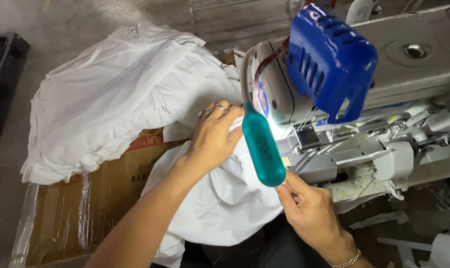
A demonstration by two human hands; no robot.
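The needle area of the sewing machine [384, 99] is hard to read — a teal lamp [262, 149] hangs in front of it and its glare whitens the spot just behind. The machine's far end runs off the right edge, and a blue cover [331, 59] hides part of its head. The white cloth [220, 198] being worked drapes from the machine down toward the lap, its lower folds lost behind the left forearm and the bottom of the frame.

The left hand [212, 139] lies on top of the cloth just left of the lamp, its fingers [230, 111] curled and close together, pressing a fold toward the machine; rings show on two of them. Whether the cloth is pinched underneath cannot be told, since the palm side is hidden.

The right hand [309, 208] sits below the lamp's lower tip, thumb and forefinger nearly closed at the cloth's edge by the machine bed. The tips meet right under the lamp, so what they hold is unclear — they seem to touch the cloth. A thin bracelet [346, 260] circles that wrist.

To the left a heap of white cloth [116, 89] rests on a cardboard box [86, 208], well apart from both hands. A dark crate [1, 74] is cut off at the left edge.
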